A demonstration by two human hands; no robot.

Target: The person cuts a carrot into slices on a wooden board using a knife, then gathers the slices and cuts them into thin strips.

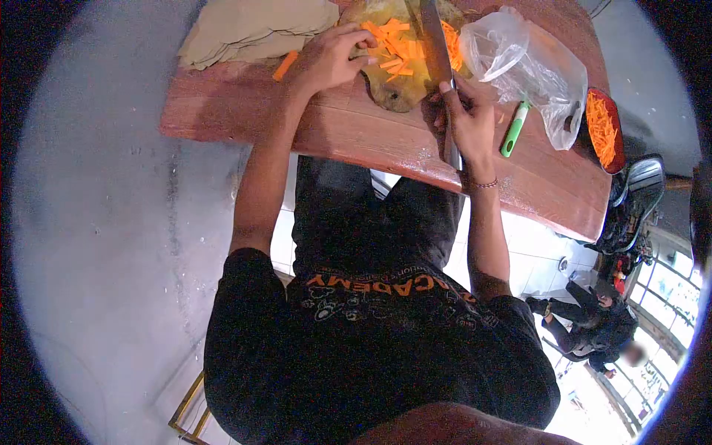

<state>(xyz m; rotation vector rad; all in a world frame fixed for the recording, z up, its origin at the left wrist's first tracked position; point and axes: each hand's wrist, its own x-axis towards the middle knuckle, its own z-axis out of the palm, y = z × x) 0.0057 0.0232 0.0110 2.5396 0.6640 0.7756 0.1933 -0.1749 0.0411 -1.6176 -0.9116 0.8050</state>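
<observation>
My right hand (472, 119) is wrapped round the handle of a knife (436, 44), whose long blade points away over a wooden cutting board (391, 96). My left hand (337, 58) is at the board's left side, fingers curved but apart, with nothing visible between them. Beside its fingertips lie flat carrot slices (402, 50), loosely heaped. Thin carrot strips (452, 46) sit on the other side of the blade. A single carrot piece (285, 66) rests on the table by my left wrist.
A clear plastic bag (545, 74) lies right of the board, near a green-handled peeler or small knife (515, 130). Shredded carrot (602, 130) fills a tray at the table's right edge. Brown paper (256, 30) covers the far left. A person (593, 319) sits in the background, right.
</observation>
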